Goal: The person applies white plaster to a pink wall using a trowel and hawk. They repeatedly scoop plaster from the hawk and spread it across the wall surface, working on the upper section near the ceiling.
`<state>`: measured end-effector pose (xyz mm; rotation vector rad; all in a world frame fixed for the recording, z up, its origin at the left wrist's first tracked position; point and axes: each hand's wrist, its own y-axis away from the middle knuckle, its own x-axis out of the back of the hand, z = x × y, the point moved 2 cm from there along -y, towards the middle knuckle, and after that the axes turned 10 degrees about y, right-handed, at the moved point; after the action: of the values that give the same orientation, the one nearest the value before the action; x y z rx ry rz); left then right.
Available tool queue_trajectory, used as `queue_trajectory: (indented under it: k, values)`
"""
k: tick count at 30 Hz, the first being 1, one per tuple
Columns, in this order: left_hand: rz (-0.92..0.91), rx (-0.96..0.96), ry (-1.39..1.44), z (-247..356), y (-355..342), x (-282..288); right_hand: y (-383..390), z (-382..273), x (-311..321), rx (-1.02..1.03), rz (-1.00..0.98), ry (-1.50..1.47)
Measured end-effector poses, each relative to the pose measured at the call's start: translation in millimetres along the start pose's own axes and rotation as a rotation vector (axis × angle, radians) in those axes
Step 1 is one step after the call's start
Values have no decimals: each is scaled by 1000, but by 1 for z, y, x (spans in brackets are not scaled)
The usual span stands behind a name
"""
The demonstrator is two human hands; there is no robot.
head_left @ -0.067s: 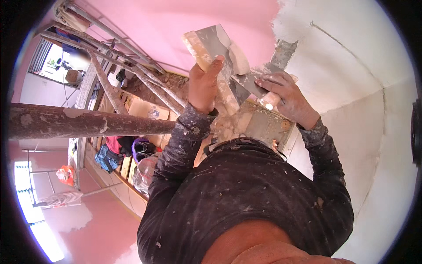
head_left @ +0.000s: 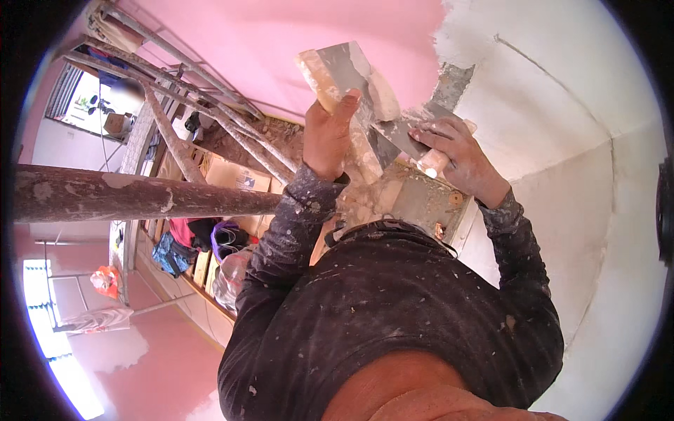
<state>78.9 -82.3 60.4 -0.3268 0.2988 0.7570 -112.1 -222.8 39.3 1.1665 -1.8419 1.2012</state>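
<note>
My left hand (head_left: 327,144) is closed round a wide putty knife (head_left: 338,64) with a grey steel blade and a yellowish, plaster-smeared back strip; the thumb presses on the blade. A thick lump of pale plaster (head_left: 382,97) sits along the blade's right side. In my right hand (head_left: 460,156) is a smaller plastering trowel (head_left: 400,132), its round pale handle (head_left: 434,163) in the curled fingers. The trowel's grey blade meets or overlaps the putty knife's lower right edge, below the plaster. Both sleeves are spattered with plaster.
A plaster-stained scaffold pole (head_left: 140,195) crosses at left, close to my left forearm. Beyond stand more scaffold tubes (head_left: 232,126). Bags and clothes (head_left: 203,242) lie on boards below. Ahead is a pink wall (head_left: 281,42); to the right, a white plastered wall (head_left: 554,91) has cracks.
Both hands and their tools have shifted very slightly right and down. The hold on each tool looks the same.
</note>
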Motion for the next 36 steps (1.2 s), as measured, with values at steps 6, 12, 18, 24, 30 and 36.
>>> queue_trajectory:
  k: [6,12,18,24,30,36]
  values:
    - [-31,16,-145,-7,-12,-6,36,9,-13,-59,-16,-62]
    - [-111,-791,-1218,7,-12,49,98,33,-82,-721,67,-702]
    - [-69,-620,-896,7,-13,66,115,49,-140,-873,785,-1835]
    - [-112,-660,-960,-1,7,63,117,71,-172,-853,788,-1929]
    - [-52,-215,-437,-4,23,55,97,121,-231,-723,714,-1472]
    - [-309,-550,-916,8,41,82,23,107,-193,-687,892,-1727]
